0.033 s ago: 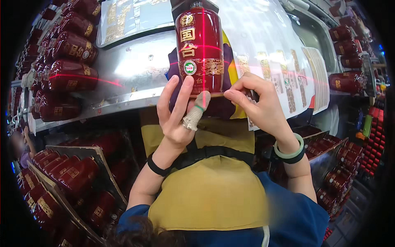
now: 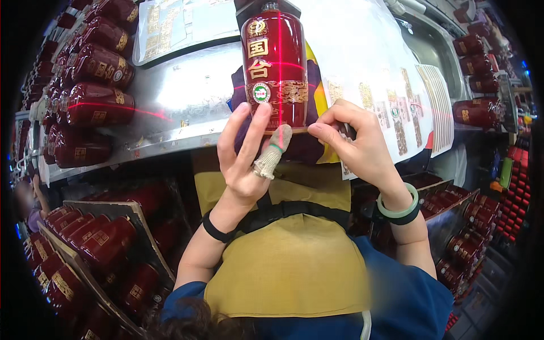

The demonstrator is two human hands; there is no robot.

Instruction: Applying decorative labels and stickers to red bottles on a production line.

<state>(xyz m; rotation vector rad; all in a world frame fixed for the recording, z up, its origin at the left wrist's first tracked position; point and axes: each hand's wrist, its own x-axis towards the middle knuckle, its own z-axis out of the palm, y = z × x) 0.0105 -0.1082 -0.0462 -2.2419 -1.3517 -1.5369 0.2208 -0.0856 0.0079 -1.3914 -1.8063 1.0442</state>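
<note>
1. I see a dark red bottle (image 2: pixel 275 65) lying on the metal table (image 2: pixel 170 96), its base toward me, right above both hands and between them. It carries gold characters, a gold band and a small round green and white seal. A thin red laser cross runs over its front.
2. My left hand (image 2: pixel 246 156) lies open and spread against the bottle's lower left; its fingertips (image 2: pixel 262 110) touch the glass beside the seal. One finger wears a knitted grey cot (image 2: pixel 272 153) with a green ring, pressed to the bottle's bottom edge. I would call this hand wide, bracing rather than clasping.
3. My right hand (image 2: pixel 354 144) is narrowed to a pinch at the bottle's lower right edge, thumb and forefinger closed on the edge of a thin strip (image 2: pixel 300 130) there. I cannot tell what that strip is.
4. Under the bottle, just behind both hands, lies a dark purple cloth (image 2: pixel 309 147) with a yellow edge.
5. A black band (image 2: pixel 215 231) circles the left wrist; a pale green bangle (image 2: pixel 399 207) sits on the right wrist.
6. Right of the right hand lie white label sheets (image 2: pixel 408 102) with gold printing.
7. Left of the left hand, well apart, red bottles (image 2: pixel 96 79) lie in rows on the table.
8. Below the left hand, more bottles fill open cardboard boxes (image 2: pixel 85 243).
9. Below both hands are my yellow apron (image 2: pixel 289 266) and blue sleeve.
</note>
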